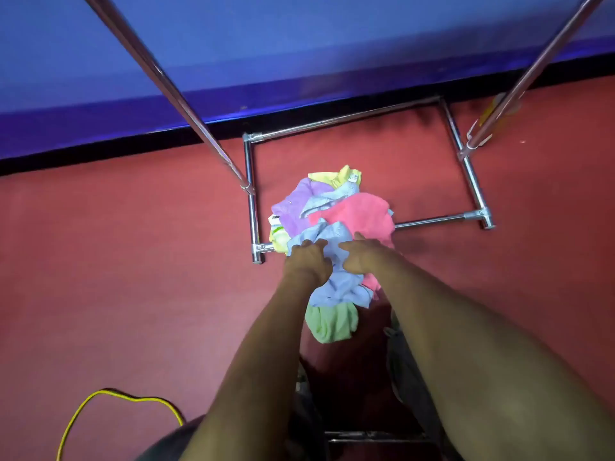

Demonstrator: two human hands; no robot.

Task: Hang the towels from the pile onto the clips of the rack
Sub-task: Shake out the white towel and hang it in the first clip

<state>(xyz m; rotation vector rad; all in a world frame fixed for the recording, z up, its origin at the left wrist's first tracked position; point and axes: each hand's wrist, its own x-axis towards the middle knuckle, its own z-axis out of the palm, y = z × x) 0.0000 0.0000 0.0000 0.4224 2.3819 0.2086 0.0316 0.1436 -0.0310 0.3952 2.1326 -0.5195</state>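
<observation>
A pile of towels (352, 211) lies on the red floor inside the rack's base: pink, purple, yellow, green and light blue ones. My left hand (307, 257) and my right hand (359, 256) both grip the light blue towel (339, 284) on the near side of the pile. A green towel (331, 322) lies just below it. The chrome rack (251, 194) rises around the pile, its two uprights slanting out of view at the top. No clips are in view.
The rack's base tubes (466, 168) form a rectangle on the red carpet. A blue wall (299, 44) with a black skirting runs behind. A yellow cable (100, 407) loops at lower left. A dark stool frame (366, 437) sits under my arms.
</observation>
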